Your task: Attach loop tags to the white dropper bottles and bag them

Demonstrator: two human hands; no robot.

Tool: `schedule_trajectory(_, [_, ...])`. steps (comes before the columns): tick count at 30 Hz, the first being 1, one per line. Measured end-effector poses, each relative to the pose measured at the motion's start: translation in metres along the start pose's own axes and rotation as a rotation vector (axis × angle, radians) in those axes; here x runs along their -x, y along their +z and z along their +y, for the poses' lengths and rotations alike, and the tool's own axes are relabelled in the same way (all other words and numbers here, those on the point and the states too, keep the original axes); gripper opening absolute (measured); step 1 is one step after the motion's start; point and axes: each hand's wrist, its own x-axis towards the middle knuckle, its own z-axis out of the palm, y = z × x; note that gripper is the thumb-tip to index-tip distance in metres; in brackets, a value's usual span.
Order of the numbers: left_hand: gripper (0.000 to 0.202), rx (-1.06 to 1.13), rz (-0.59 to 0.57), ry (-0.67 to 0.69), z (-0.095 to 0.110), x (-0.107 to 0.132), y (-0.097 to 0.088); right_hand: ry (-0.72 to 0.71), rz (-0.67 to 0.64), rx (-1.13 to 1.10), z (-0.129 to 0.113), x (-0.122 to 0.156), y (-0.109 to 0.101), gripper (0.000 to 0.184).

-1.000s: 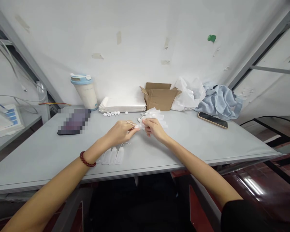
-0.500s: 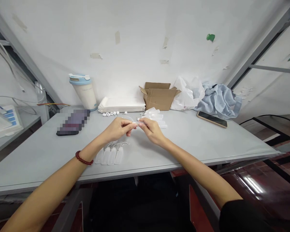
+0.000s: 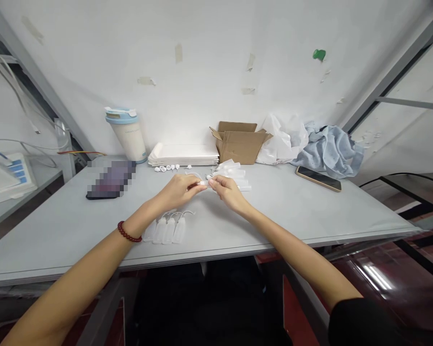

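Over the surface (image 3: pixel 292 211), my left grip (image 3: pixel 180 190) pinches a white cap (image 3: pixel 202 183), my right grip (image 3: pixel 226 193) a mostly hidden bottle (image 3: pixel 208 185); four tube-topped bottles (image 3: pixel 179 231) look finished, loose caps (image 3: pixel 163 169) and rear bottles (image 3: pixel 237 173) apparently remaining.

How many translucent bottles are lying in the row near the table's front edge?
4, side by side: the leftmost bottle, nearest the red bracelet, then the second bottle, the third bottle and the rightmost bottle. More may be hidden behind the left arm.
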Motion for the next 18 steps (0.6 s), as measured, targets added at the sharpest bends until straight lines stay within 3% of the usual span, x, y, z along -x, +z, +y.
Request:
schedule_trajectory(4, [0.028, -0.042, -0.037, -0.133, -0.029, -0.001, -0.004, -0.054, 0.112, 0.266, -0.001, -0.004, -0.009, 0.029])
schedule_trajectory(7, [0.029, -0.212, 0.012, -0.239, -0.058, -0.001, -0.007, -0.016, 0.142, 0.43, -0.004, -0.008, -0.021, 0.021])
schedule_trajectory(10, [0.031, -0.217, 0.016, -0.275, -0.08, -0.005, -0.007, 0.054, 0.159, 0.604, -0.006, -0.011, -0.031, 0.014])
schedule_trajectory(14, [0.037, -0.17, -0.04, -0.252, -0.09, -0.016, -0.001, 0.102, 0.114, 0.787, -0.007, -0.011, -0.035, 0.018])
schedule_trajectory(18, [0.042, -0.171, -0.102, -0.231, -0.096, -0.027, 0.007, 0.055, 0.05, 0.899, -0.008, -0.01, -0.036, 0.009])
